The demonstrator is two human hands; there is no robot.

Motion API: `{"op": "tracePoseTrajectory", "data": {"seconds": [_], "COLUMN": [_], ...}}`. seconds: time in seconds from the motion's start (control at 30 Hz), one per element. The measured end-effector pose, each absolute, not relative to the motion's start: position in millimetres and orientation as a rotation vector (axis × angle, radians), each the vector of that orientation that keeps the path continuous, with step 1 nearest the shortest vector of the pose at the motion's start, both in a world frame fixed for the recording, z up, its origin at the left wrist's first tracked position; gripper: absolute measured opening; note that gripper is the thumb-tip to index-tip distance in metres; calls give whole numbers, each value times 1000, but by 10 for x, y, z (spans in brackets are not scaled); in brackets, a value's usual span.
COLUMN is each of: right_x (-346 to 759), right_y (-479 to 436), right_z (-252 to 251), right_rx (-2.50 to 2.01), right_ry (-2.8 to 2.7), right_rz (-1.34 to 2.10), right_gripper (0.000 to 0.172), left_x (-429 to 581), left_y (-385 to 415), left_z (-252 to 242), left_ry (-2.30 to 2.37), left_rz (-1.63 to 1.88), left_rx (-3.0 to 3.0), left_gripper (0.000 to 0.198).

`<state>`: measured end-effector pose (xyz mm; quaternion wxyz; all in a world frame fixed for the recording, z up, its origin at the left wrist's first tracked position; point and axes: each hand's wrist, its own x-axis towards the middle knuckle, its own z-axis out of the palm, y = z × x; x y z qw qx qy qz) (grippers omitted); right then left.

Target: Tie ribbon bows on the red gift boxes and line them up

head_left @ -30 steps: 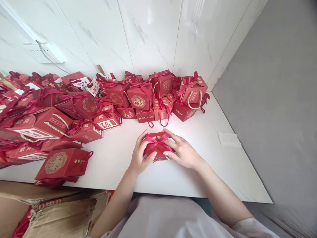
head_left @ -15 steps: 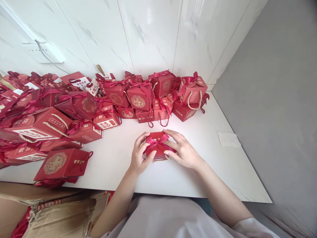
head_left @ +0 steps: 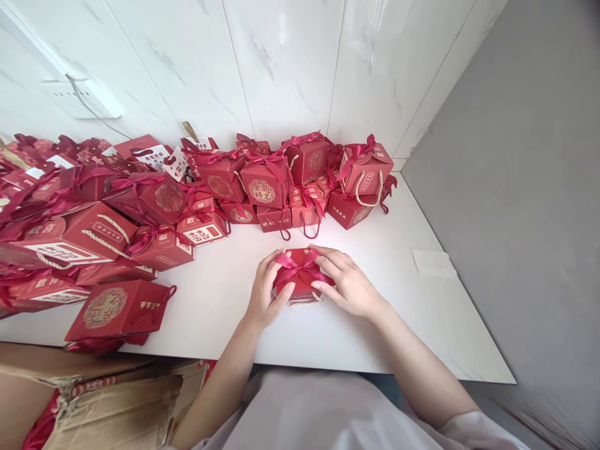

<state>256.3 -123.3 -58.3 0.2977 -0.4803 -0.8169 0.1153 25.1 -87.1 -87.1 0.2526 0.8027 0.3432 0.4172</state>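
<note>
A small red gift box with a gold rope handle at its near side sits on the white table. Across its top lies a pink-red ribbon bow. My left hand wraps round the box's left side, thumb at the near left corner and fingers over the bow's left loop. On the right side my right hand holds the box in the same way, its fingers at the far corner and over the bow's right part. Some fingertips are hidden behind the ribbon.
Many red boxes with ribbons are heaped at the left and along the wall. One box lies near the front left edge. A white paper is on the right. An open cardboard box stands below the table.
The bow's loops look slightly more spread and raised. The fingers of both my hands have shifted a little along the ribbon. The box has stayed in place.
</note>
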Motion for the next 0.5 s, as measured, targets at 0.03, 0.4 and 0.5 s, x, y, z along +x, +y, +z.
{"op": "tracePoseTrajectory", "data": {"seconds": [0.03,0.4,0.5], "right_x": [2565,2580,2578], "right_y": [-1232,-1222,-1221], "right_z": [-590,-622,-624], "right_rx": [-1281,-1283,-1286], "right_ry": [-2163,-2191,-2198], "right_rz": [308,268,249], "right_gripper": [53,59,61], "left_x": [249,237,234], "left_y": [-872,-876,-873], "left_z": [-880,-916,-928], "left_ry": [930,955,940], "left_rz": [1143,1128,1146], "left_rx": [2167,2173,2180], "left_gripper": [55,64,64]}}
